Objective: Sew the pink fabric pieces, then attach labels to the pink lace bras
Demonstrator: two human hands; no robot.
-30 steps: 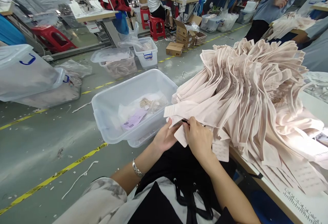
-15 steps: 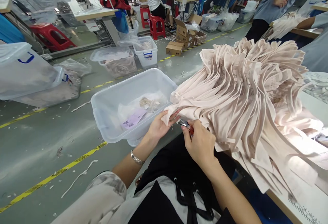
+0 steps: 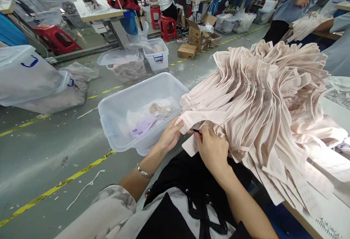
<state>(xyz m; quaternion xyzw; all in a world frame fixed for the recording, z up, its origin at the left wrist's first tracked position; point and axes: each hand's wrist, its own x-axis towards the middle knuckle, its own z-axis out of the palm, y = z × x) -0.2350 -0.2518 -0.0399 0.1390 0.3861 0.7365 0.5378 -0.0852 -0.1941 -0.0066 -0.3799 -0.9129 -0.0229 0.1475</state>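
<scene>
A large heap of pale pink bras (image 3: 257,82), stacked in layers with their bands hanging down, lies on the table to my right. My left hand (image 3: 171,134) pinches the end of one pink bra band (image 3: 202,117), thumb on top, at the near left of the heap. Just right of it, my right hand (image 3: 213,146) is closed around thread snips (image 3: 196,130). Only their dark tip shows, under the held band, and the rest is hidden by my fingers. A loose fabric end (image 3: 190,146) hangs beside my right hand.
A translucent plastic bin (image 3: 115,122) stands to the left of my hands, holding plastic bags and a purple label (image 3: 143,126). More bins (image 3: 127,66), red stools (image 3: 168,27) and cardboard boxes (image 3: 187,51) stand beyond. A person in blue (image 3: 298,2) is at the right.
The pinched band is lifted and turned, spread flatter toward my right hand. The snips' metal blades and red handle, visible before, are now mostly covered. A fabric end now hangs below.
</scene>
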